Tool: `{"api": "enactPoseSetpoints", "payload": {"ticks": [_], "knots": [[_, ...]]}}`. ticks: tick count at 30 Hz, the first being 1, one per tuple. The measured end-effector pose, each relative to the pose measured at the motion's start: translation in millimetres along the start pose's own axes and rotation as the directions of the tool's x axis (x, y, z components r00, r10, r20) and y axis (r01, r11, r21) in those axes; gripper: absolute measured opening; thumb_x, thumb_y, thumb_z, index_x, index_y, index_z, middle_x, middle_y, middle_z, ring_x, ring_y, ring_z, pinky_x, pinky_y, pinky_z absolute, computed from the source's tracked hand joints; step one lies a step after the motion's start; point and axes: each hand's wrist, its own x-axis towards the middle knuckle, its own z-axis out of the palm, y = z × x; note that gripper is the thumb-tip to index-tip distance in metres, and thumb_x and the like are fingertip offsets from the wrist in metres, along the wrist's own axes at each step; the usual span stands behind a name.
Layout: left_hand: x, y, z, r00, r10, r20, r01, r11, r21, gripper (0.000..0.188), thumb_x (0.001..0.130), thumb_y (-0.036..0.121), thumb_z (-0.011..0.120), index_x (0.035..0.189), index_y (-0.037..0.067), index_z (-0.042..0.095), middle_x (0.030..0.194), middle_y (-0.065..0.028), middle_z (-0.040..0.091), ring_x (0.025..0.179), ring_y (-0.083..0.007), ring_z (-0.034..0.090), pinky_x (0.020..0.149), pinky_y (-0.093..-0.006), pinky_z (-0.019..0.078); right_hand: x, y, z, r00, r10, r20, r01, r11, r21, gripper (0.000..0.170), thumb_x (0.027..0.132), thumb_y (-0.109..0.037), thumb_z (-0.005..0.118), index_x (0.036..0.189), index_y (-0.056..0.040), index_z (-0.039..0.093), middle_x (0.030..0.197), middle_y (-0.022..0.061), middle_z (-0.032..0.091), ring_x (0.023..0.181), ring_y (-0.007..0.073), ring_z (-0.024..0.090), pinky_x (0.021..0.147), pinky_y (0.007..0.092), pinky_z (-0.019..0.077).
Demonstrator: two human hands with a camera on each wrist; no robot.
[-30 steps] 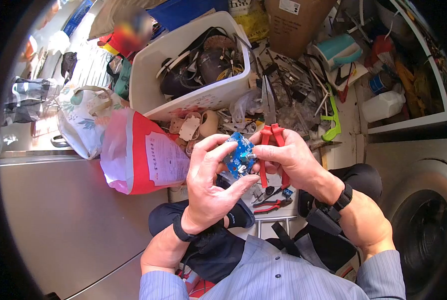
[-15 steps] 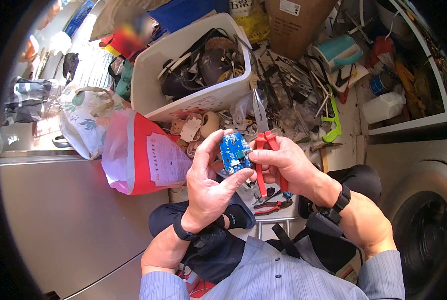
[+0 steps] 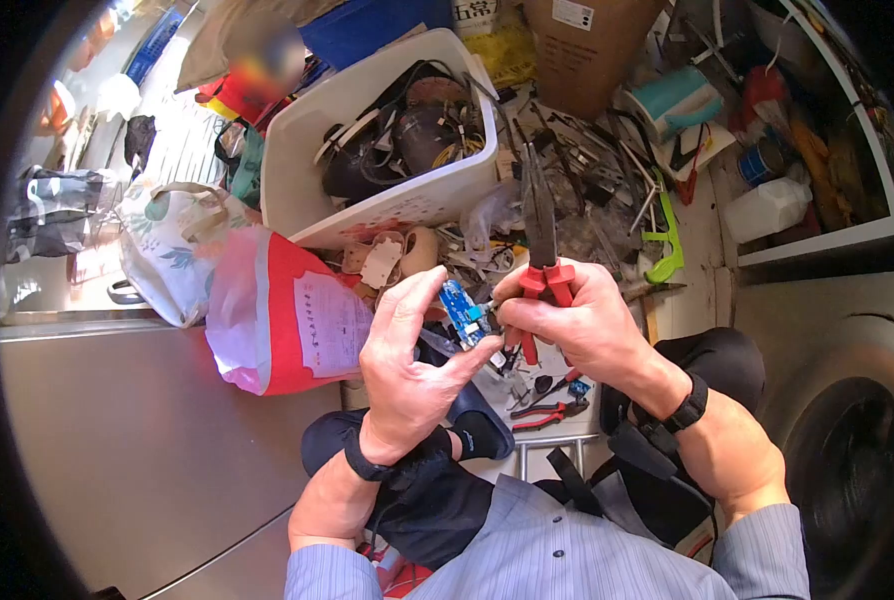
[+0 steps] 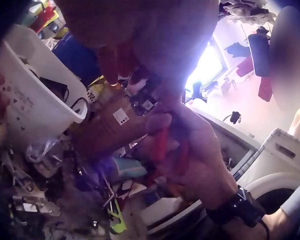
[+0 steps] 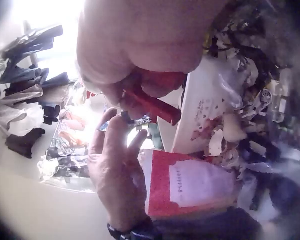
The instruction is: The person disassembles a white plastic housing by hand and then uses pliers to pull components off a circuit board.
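A small blue circuit board (image 3: pixel 461 313) is gripped at its edges by my left hand (image 3: pixel 399 365), between thumb and fingers. My right hand (image 3: pixel 592 320) holds red-handled pliers (image 3: pixel 540 215) in its palm, their metal nose pointing up and away. The thumb and forefinger of that hand meet at a small shaft on the board's right side. In the right wrist view, the left hand (image 5: pixel 121 175) is below a red plier handle (image 5: pixel 157 107). The left wrist view shows the right hand (image 4: pixel 202 145) around the handles.
Another pair of red-handled pliers (image 3: pixel 552 413) lies on the floor below. A white bin (image 3: pixel 407 215) with cables and dark parts stands ahead, beside a red and white bag (image 3: pixel 282 320). Scrap and tools (image 3: pixel 592 190) cover the floor. On the right is a front-loading washing machine (image 3: pixel 817 330).
The board first turned its face toward the head camera, then tilted away so it looks narrower. The pliers swung left, then back upright. Both hands keep their hold.
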Motion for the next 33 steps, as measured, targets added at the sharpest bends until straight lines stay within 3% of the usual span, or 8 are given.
{"api": "enactPoseSetpoints", "payload": {"ticks": [3,6,12,14,18,24,26,33], "knots": [[-1,2,-1,0.999,0.041,0.02,-0.041,0.999,0.029,0.077,0.07,0.019,0.096,0.135,-0.003,0.061,0.124,-0.0169,0.065,0.103,-0.0222,0.067,0.088,-0.0331,0.0569,1,5,1,0.995,-0.068,-0.077,0.066,0.997,-0.038,0.016,0.094,-0.013,0.072,0.104,-0.0001,0.073,0.079,0.0031,0.07,0.067,0.0071,0.063,0.059,0.0245,0.0503],[-2,2,2,0.999,-0.021,0.027,0.021,1.0,-0.017,0.077,0.069,0.02,0.097,0.134,-0.003,0.061,0.123,-0.0166,0.066,0.103,-0.0226,0.068,0.088,-0.0334,0.057,-1,0,-3,1.0,-0.011,0.003,0.011,1.0,-0.005,0.015,0.095,-0.013,0.071,0.104,-0.0009,0.073,0.078,0.0023,0.07,0.066,0.0069,0.061,0.059,0.0241,0.049],[-2,-4,3,0.997,0.049,0.065,-0.045,0.997,-0.064,0.081,0.069,0.015,0.097,0.139,-0.001,0.058,0.131,-0.0167,0.063,0.113,-0.0222,0.066,0.093,-0.0343,0.0579,-3,2,-3,0.998,0.056,0.024,-0.054,0.995,-0.086,0.016,0.097,-0.009,0.069,0.108,0.0018,0.069,0.086,0.0051,0.071,0.076,0.0103,0.067,0.068,0.027,0.0546],[-3,-4,8,0.993,-0.003,0.122,0.043,0.945,-0.324,0.088,0.072,0.002,0.092,0.148,0.001,0.047,0.145,-0.013,0.053,0.128,-0.0215,0.058,0.104,-0.0347,0.0527,-4,3,-3,0.999,0.042,0.0,-0.042,0.994,-0.104,0.015,0.098,-0.01,0.068,0.107,0.0013,0.069,0.086,0.0048,0.071,0.076,0.0102,0.066,0.068,0.0264,0.0544],[-4,-1,12,0.982,-0.058,0.179,0.129,0.9,-0.416,0.091,0.075,0.0,0.09,0.152,0.002,0.042,0.147,-0.0137,0.053,0.13,-0.0217,0.057,0.104,-0.0349,0.0524,-6,3,-2,1.0,0.028,-0.007,-0.029,0.995,-0.099,0.014,0.099,-0.01,0.067,0.106,0.001,0.068,0.086,0.0043,0.07,0.075,0.0095,0.066,0.066,0.0258,0.0536],[-7,-10,16,0.978,-0.109,0.177,0.18,0.869,-0.46,0.089,0.077,-0.004,0.086,0.153,0.002,0.04,0.145,-0.0146,0.055,0.129,-0.0208,0.057,0.105,-0.034,0.0513,-7,16,-1,0.994,-0.075,-0.074,0.056,0.97,-0.237,0.01,0.098,-0.008,0.068,0.103,-0.0003,0.066,0.085,0.0035,0.07,0.073,0.008,0.063,0.064,0.0251,0.0514],[-6,-10,16,0.987,-0.062,0.15,0.12,0.901,-0.417,0.083,0.079,-0.002,0.086,0.151,-0.001,0.044,0.144,-0.0161,0.057,0.121,-0.021,0.064,0.102,-0.0363,0.0554,-7,17,-2,0.969,-0.237,-0.063,0.206,0.925,-0.319,0.008,0.096,-0.007,0.07,0.1,-0.0009,0.066,0.085,0.0034,0.07,0.072,0.0074,0.062,0.064,0.0251,0.0501],[-6,-2,18,0.99,0.052,0.128,0.001,0.924,-0.381,0.082,0.079,-0.005,0.086,0.15,0.0,0.045,0.147,-0.0175,0.054,0.126,-0.0224,0.062,0.105,-0.0363,0.0536,-13,10,-2,0.926,-0.378,-0.013,0.331,0.826,-0.457,0.009,0.092,-0.006,0.074,0.094,-0.0011,0.067,0.082,0.0049,0.07,0.07,0.0077,0.06,0.063,0.0269,0.0488]]}}
